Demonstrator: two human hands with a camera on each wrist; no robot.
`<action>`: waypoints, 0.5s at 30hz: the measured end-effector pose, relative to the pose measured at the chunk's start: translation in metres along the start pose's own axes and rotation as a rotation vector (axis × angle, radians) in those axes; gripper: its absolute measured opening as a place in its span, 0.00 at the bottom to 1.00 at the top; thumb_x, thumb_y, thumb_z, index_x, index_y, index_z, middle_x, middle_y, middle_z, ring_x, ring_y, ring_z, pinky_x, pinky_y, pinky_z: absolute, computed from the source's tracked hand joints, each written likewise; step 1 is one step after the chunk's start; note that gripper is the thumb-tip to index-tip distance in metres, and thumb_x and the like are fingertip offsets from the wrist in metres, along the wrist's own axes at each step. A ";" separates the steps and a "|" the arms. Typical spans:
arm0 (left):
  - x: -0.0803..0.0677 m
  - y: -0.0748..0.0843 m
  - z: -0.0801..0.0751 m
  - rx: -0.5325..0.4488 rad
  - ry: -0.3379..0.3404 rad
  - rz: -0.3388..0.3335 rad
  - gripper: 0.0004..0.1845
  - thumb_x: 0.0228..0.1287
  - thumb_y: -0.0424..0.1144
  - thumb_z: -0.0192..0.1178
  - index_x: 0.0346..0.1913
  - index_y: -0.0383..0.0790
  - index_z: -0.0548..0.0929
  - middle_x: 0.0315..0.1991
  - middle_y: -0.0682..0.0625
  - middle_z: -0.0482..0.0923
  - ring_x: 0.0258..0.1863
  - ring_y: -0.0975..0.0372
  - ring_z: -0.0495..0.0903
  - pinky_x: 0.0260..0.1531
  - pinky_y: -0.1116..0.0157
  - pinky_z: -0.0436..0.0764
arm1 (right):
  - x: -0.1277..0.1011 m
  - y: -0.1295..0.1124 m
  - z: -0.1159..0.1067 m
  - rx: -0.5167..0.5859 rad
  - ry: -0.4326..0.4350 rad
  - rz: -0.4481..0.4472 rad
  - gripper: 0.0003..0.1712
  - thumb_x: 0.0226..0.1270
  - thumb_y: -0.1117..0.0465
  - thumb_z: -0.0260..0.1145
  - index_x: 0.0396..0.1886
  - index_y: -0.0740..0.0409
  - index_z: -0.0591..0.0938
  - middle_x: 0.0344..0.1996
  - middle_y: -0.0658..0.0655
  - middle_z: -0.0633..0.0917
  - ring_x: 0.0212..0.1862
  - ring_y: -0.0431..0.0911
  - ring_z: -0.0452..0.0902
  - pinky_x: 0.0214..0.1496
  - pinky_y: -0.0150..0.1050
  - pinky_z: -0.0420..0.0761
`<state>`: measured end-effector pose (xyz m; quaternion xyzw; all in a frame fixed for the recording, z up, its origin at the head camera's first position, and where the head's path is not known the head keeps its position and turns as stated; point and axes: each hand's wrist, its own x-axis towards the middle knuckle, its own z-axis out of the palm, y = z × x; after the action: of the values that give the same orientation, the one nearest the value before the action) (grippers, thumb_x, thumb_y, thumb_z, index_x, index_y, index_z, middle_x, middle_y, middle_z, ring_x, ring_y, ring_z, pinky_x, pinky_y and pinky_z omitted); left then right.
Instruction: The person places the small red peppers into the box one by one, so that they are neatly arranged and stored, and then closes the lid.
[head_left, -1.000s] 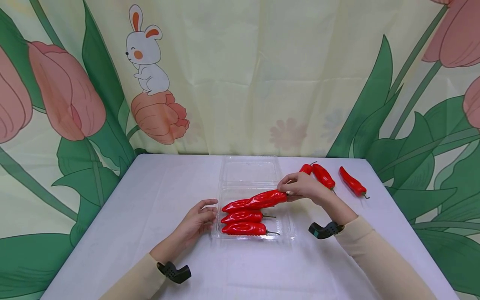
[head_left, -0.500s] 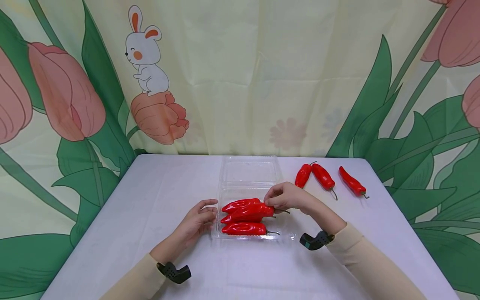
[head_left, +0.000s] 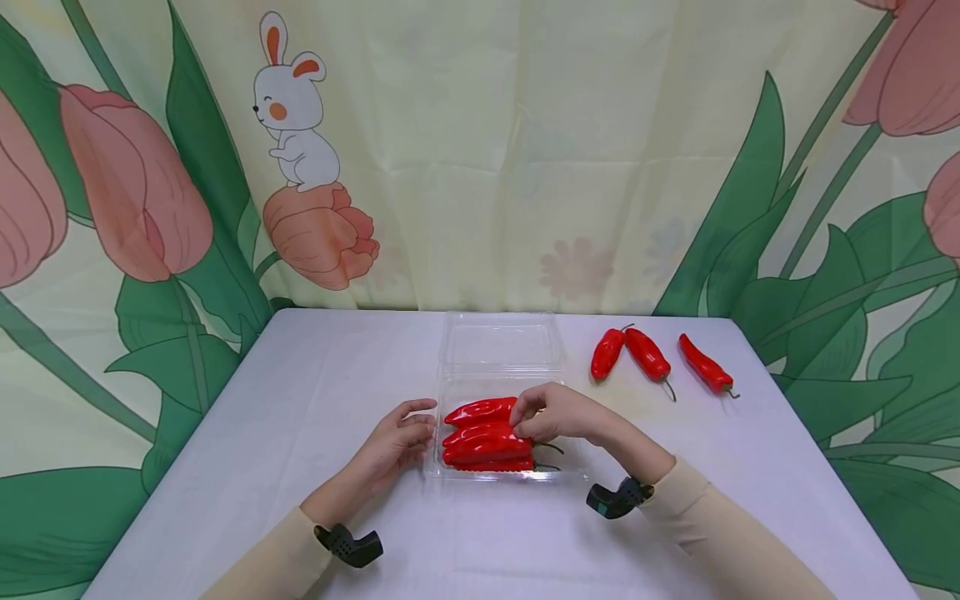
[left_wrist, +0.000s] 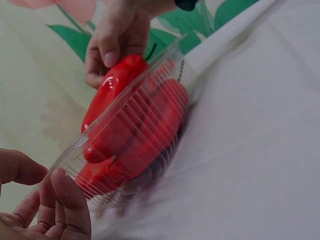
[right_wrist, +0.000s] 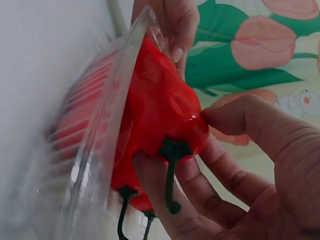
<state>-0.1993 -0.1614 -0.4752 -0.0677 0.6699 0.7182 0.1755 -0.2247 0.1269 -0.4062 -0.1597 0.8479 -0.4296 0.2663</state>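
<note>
My right hand [head_left: 558, 412] pinches a glossy red chili pepper [head_left: 486, 451] near its stem end, thumb and fingers on either side of it. This pepper lies over the front pepper [head_left: 487, 467] in a clear plastic clamshell container [head_left: 576, 450]. Behind it in the container are a middle pepper [head_left: 474, 434] and a back pepper [head_left: 480, 410], their tips pointing left. My left hand [head_left: 397, 437] is at the container's left side; in the left wrist view its thumb and fingers pinch the rim [left_wrist: 75, 147]. In the right wrist view, the held pepper's green stem [right_wrist: 172, 175] hangs free.
The container's clear lid [head_left: 501, 342] lies folded back behind it. Three more red peppers lie at the table's back right: one on the left [head_left: 607, 354], one beside it [head_left: 647, 355], one farther right [head_left: 703, 365]. A floral curtain [head_left: 465, 167] hangs behind the white-covered table [head_left: 322, 367].
My right hand has moved left and toward me with the pepper, from over the back pepper, across the middle one, to the front one. My left hand has stayed at the container's left side.
</note>
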 end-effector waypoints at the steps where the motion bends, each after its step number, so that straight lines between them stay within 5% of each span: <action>1: 0.000 0.000 0.000 0.001 0.000 0.000 0.28 0.59 0.35 0.62 0.63 0.46 0.67 0.47 0.42 0.76 0.31 0.59 0.76 0.34 0.68 0.79 | 0.000 0.000 0.001 -0.007 -0.006 -0.001 0.15 0.49 0.60 0.72 0.39 0.56 0.82 0.36 0.54 0.82 0.41 0.48 0.77 0.40 0.41 0.83; 15: 0.000 0.000 0.000 0.003 0.009 -0.003 0.28 0.60 0.35 0.62 0.63 0.46 0.68 0.47 0.42 0.77 0.32 0.58 0.76 0.35 0.67 0.79 | 0.002 -0.002 0.015 -0.121 -0.092 -0.125 0.17 0.55 0.55 0.71 0.45 0.48 0.82 0.39 0.48 0.81 0.45 0.46 0.76 0.43 0.38 0.80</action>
<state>-0.1995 -0.1610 -0.4749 -0.0717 0.6718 0.7165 0.1736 -0.2172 0.1155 -0.4122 -0.2478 0.8476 -0.3856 0.2674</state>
